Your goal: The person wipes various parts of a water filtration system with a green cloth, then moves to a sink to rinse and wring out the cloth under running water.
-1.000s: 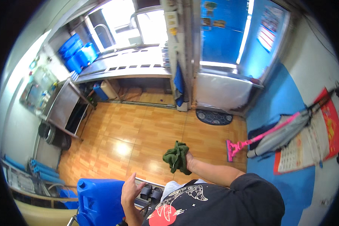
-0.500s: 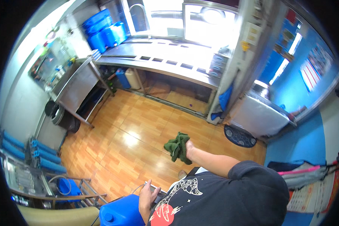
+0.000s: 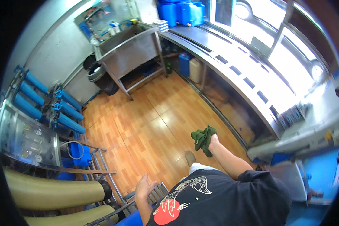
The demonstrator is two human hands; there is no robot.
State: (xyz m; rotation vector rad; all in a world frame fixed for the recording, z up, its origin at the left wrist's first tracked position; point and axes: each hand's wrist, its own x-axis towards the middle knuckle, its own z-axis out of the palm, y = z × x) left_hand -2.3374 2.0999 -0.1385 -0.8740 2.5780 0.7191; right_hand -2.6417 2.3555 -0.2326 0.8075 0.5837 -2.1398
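My right hand [image 3: 213, 140] is closed around a crumpled dark green cloth [image 3: 202, 138], held out in front of me above the wooden floor [image 3: 150, 124]. My left hand [image 3: 144, 189] hangs low at my side with fingers apart and nothing in it, just above a metal rack [image 3: 154, 196]. A foot [image 3: 190, 158] shows on the floor below the cloth.
A long steel counter [image 3: 229, 64] runs along the right under bright windows. A steel sink table [image 3: 128, 45] stands at the back, with blue jugs [image 3: 179, 11] beyond it. Blue filter cylinders [image 3: 45, 101] and beige tanks [image 3: 56, 194] line the left.
The view has swung leftward, bringing the sink table and filter cylinders into view. My right hand keeps the cloth; my left hand has dropped away from the blue container.
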